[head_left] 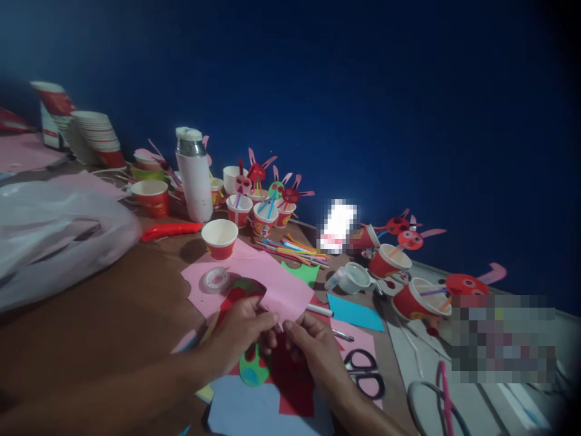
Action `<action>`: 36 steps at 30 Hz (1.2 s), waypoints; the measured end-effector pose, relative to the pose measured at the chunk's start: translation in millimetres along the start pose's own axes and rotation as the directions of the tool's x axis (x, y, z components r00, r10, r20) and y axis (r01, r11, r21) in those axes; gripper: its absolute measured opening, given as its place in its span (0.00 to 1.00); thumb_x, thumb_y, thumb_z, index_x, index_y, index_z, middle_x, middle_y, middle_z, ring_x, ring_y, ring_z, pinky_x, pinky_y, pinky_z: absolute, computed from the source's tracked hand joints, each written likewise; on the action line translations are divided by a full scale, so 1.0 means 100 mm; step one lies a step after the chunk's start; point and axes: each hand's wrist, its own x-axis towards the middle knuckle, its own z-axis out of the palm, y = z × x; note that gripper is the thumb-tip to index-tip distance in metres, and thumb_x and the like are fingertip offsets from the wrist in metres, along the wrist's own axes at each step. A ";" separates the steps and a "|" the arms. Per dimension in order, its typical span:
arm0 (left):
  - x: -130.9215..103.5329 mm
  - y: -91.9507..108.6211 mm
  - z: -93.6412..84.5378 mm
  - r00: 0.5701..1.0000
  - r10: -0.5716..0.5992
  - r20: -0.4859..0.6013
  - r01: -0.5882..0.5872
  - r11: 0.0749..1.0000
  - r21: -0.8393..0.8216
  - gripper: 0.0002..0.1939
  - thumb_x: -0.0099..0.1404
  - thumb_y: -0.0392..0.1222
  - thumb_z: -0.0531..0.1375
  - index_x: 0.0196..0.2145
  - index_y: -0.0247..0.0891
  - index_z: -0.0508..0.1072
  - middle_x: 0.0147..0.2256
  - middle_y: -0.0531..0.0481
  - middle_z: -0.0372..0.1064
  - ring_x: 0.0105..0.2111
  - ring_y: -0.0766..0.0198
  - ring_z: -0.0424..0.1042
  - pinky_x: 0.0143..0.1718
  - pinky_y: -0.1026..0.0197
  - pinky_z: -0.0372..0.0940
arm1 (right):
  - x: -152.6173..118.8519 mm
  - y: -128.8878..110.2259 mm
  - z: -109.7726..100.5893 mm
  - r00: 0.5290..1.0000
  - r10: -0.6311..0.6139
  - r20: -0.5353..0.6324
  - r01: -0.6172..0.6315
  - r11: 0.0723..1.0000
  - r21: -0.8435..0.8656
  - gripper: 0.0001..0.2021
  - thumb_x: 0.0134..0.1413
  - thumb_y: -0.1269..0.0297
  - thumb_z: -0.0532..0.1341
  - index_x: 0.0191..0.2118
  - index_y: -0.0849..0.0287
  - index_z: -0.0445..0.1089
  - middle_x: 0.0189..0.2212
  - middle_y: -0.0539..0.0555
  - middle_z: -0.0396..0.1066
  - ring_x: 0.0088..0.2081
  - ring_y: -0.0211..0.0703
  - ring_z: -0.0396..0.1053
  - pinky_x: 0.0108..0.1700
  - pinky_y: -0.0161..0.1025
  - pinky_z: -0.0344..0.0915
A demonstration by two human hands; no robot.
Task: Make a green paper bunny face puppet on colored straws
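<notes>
My left hand and my right hand meet at the centre, both closed in a pinch. Between their fingertips is the lower edge of a piece of pink paper. Its outline blends with the pink sheet behind it. Below my left hand shows a green paper shape with red spots and a blue patch. Red paper and a pale blue sheet lie under the hands. Black-handled scissors rest right of my right hand, and a roll of clear tape sits beyond my left.
A white paper cup, a thermos, coloured sticks and a red utility knife stand or lie behind. Several cups with paper rabbit heads line the back. A plastic bag fills the left; blue paper lies right.
</notes>
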 end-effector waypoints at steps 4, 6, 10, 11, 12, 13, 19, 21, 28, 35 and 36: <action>-0.01 0.04 0.02 1.000 -0.022 -0.018 0.022 1.000 0.018 0.09 0.56 0.43 0.59 0.27 0.35 0.64 0.15 0.54 0.66 0.13 0.69 0.63 0.13 0.69 0.53 | 0.00 0.00 0.00 1.000 0.020 -0.002 -0.020 1.000 0.003 0.17 0.44 0.52 0.66 0.21 0.60 0.64 0.15 0.46 0.63 0.16 0.31 0.55 0.19 0.30 0.49; -0.01 0.06 0.03 0.999 -0.032 -0.029 0.033 0.999 0.032 0.08 0.55 0.43 0.58 0.27 0.35 0.65 0.15 0.54 0.65 0.13 0.69 0.63 0.13 0.70 0.52 | -0.01 0.00 0.00 1.000 0.022 0.002 -0.022 1.000 0.008 0.18 0.44 0.51 0.66 0.21 0.61 0.64 0.15 0.46 0.63 0.16 0.31 0.55 0.19 0.29 0.49; -0.01 0.06 0.02 0.999 -0.023 -0.044 0.024 0.999 0.033 0.07 0.56 0.42 0.58 0.27 0.35 0.65 0.15 0.55 0.65 0.12 0.71 0.61 0.13 0.70 0.53 | -0.02 0.00 0.02 0.999 0.034 0.029 -0.035 0.998 0.058 0.18 0.46 0.50 0.64 0.21 0.62 0.65 0.15 0.47 0.63 0.16 0.30 0.56 0.20 0.29 0.50; -0.01 0.05 0.02 0.999 -0.020 -0.043 0.022 0.999 0.040 0.07 0.56 0.42 0.58 0.27 0.35 0.65 0.15 0.55 0.65 0.12 0.71 0.61 0.13 0.70 0.52 | -0.02 0.00 0.02 0.999 0.037 0.036 -0.039 0.997 0.072 0.18 0.46 0.50 0.64 0.22 0.62 0.66 0.15 0.47 0.64 0.16 0.30 0.56 0.20 0.29 0.50; -0.01 0.05 0.02 0.999 -0.018 -0.045 0.020 0.999 0.049 0.07 0.56 0.42 0.58 0.27 0.35 0.65 0.15 0.55 0.65 0.12 0.71 0.61 0.12 0.70 0.52 | -0.02 0.00 0.03 0.998 0.040 0.038 -0.043 0.996 0.080 0.18 0.46 0.51 0.64 0.22 0.62 0.66 0.16 0.47 0.64 0.16 0.30 0.56 0.20 0.29 0.50; -0.01 0.05 0.02 0.999 -0.020 -0.049 0.023 0.998 0.058 0.07 0.56 0.42 0.58 0.26 0.35 0.65 0.15 0.55 0.65 0.12 0.71 0.61 0.12 0.71 0.51 | -0.02 0.00 0.03 0.998 0.046 0.036 -0.049 0.995 0.081 0.18 0.45 0.51 0.65 0.22 0.62 0.65 0.15 0.47 0.64 0.16 0.30 0.56 0.20 0.29 0.50; -0.03 0.09 0.04 0.995 -0.069 -0.069 0.072 0.997 0.036 0.07 0.56 0.42 0.57 0.25 0.36 0.65 0.13 0.56 0.64 0.11 0.69 0.62 0.12 0.70 0.50 | -0.05 0.02 0.02 0.999 0.027 0.039 -0.032 0.992 0.121 0.18 0.51 0.52 0.62 0.22 0.61 0.64 0.16 0.47 0.65 0.17 0.31 0.57 0.21 0.29 0.51; -0.03 0.10 0.05 0.997 -0.059 -0.050 0.059 0.998 0.001 0.07 0.55 0.42 0.58 0.25 0.36 0.65 0.13 0.56 0.63 0.11 0.70 0.61 0.12 0.70 0.51 | -0.06 0.03 0.01 0.999 0.009 0.050 -0.016 0.991 0.130 0.18 0.53 0.51 0.60 0.22 0.61 0.64 0.16 0.47 0.65 0.17 0.31 0.58 0.21 0.30 0.52; -0.01 0.10 0.03 0.999 -0.025 -0.029 0.024 0.999 -0.039 0.08 0.53 0.41 0.60 0.24 0.35 0.64 0.14 0.56 0.64 0.13 0.71 0.62 0.15 0.69 0.56 | -0.03 0.04 -0.01 0.996 -0.015 0.088 0.000 0.986 0.169 0.19 0.55 0.50 0.58 0.22 0.60 0.65 0.15 0.47 0.65 0.17 0.32 0.58 0.20 0.31 0.52; 0.00 0.08 0.00 1.000 -0.018 -0.022 0.019 0.999 0.041 0.08 0.54 0.40 0.59 0.23 0.34 0.65 0.14 0.54 0.65 0.13 0.70 0.63 0.12 0.71 0.53 | -0.02 0.05 -0.05 0.999 0.013 0.039 -0.015 0.998 0.069 0.17 0.48 0.51 0.63 0.22 0.61 0.67 0.16 0.47 0.67 0.17 0.32 0.60 0.20 0.30 0.55; 0.00 0.08 -0.01 1.000 -0.018 -0.021 0.019 0.999 0.047 0.08 0.54 0.41 0.59 0.23 0.34 0.65 0.13 0.54 0.65 0.13 0.70 0.63 0.12 0.71 0.52 | -0.02 0.05 -0.05 0.999 0.016 0.032 -0.018 0.998 0.055 0.16 0.46 0.52 0.64 0.22 0.61 0.66 0.16 0.47 0.67 0.16 0.31 0.60 0.19 0.29 0.55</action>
